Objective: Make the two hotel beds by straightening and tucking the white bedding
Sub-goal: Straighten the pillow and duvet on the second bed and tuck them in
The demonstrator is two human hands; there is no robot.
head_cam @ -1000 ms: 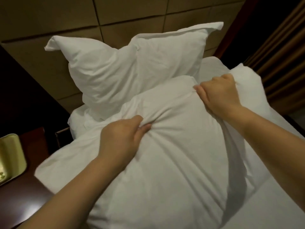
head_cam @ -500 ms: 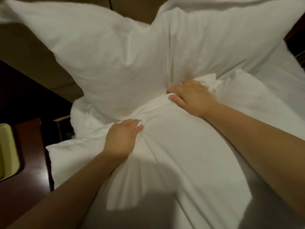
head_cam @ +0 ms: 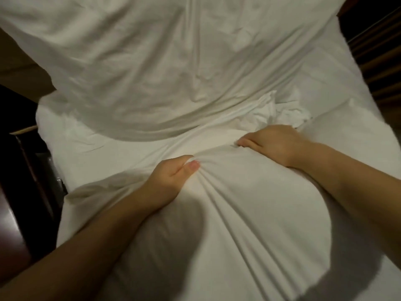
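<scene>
Two pillows in shot. The front pillow [head_cam: 238,224] is lying at the head end of the bed, filling the lower middle of the view, its far edge just touching the base of the back pillow [head_cam: 173,61], which is leaning at the headboard [head_cam: 19,68]. Left hand [head_cam: 171,177] is pinching a gathered fold of the pillowcase, thumb pressing against curled fingers, creases fanning from it toward the near right. Right hand [head_cam: 275,142] is clamping the far edge, fingers curling into the cloth.

Step in hand, as I'm judging it: seating the front pillow against the back one. Doing it well is meaning pulling both grips evenly so the case is going taut, then releasing the bunched fold and smoothing it flat — otherwise creases are setting in.

Gripped edge is pointing at the headboard. Long axis is seeming to run across the bed, left to right, but the near end is cut off — not certain.

Rumpled cloth [head_cam: 277,109] is sitting just beyond the right hand. White sheet [head_cam: 358,148] is spreading to the right, a dark nightstand [head_cam: 13,213] is standing at left, a curtain [head_cam: 379,51] is hanging far right.
</scene>
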